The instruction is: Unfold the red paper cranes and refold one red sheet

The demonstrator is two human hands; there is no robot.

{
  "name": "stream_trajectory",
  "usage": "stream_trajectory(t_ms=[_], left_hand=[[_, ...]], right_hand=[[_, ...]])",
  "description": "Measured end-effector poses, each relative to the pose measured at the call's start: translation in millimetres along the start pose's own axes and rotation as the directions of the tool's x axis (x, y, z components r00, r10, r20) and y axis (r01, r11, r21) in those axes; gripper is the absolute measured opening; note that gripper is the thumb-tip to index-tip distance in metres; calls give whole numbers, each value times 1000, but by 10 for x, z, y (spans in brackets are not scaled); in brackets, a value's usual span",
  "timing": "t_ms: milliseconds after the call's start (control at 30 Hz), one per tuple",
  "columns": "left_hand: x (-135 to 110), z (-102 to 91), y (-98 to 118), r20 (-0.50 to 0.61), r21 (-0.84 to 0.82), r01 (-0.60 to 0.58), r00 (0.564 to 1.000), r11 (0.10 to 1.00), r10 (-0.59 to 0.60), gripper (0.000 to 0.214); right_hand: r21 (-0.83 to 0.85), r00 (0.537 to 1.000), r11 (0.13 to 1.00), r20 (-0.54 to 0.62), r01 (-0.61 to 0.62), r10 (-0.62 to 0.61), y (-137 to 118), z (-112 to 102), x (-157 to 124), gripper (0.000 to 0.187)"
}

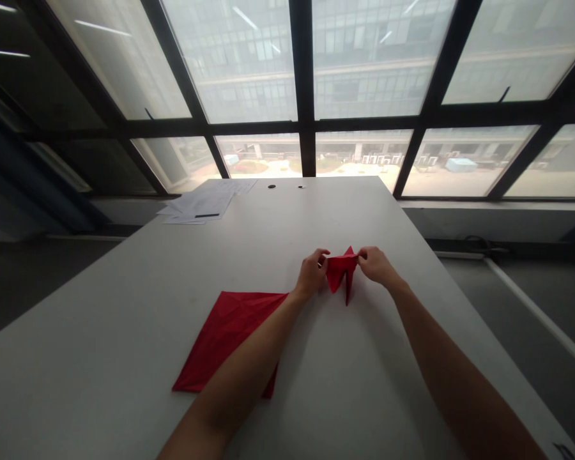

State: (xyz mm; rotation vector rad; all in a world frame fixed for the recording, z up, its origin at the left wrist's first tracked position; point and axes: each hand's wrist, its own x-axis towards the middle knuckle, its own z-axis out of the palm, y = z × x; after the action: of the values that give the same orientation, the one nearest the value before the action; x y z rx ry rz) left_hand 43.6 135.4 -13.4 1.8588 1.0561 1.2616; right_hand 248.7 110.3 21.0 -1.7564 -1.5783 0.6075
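Note:
A small folded red paper figure, with pointed flaps, is held between my two hands over the white table. My left hand pinches its left edge. At the opposite edge, my right hand grips a corner between thumb and fingers. Two pointed legs hang down from the figure and one tip sticks up. Below my left forearm lies a creased red paper sheet, flat on the table and partly hidden by the arm.
Loose white papers with a dark pen-like stick on them lie at the table's far left. Two round holes are near the far edge. Large dark-framed windows rise behind the table.

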Motion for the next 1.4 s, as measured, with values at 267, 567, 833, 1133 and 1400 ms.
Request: stream_trajectory(t_ms=[267,567,833,1133,1400], left_hand=[[-11,23,100,108,-135,49,994,990,-34,12],[49,9,-18,141,-428,343,939,836,-313,33],[56,-34,-41,206,-529,443,894,724,-397,29],[104,-27,-49,109,-510,411,902,755,-418,29],[27,20,182,-198,-311,197,943,930,-266,36]], right_hand=[[131,932,987,359,-97,44,-8,-492,-63,23],[78,898,902,89,426,-432,-98,-350,-66,37],[51,867,868,-111,494,-487,-59,-297,-52,4],[495,961,825,-105,273,-255,14,-251,-17,31],[485,962,838,-225,251,-158,-29,2,-38,28]])
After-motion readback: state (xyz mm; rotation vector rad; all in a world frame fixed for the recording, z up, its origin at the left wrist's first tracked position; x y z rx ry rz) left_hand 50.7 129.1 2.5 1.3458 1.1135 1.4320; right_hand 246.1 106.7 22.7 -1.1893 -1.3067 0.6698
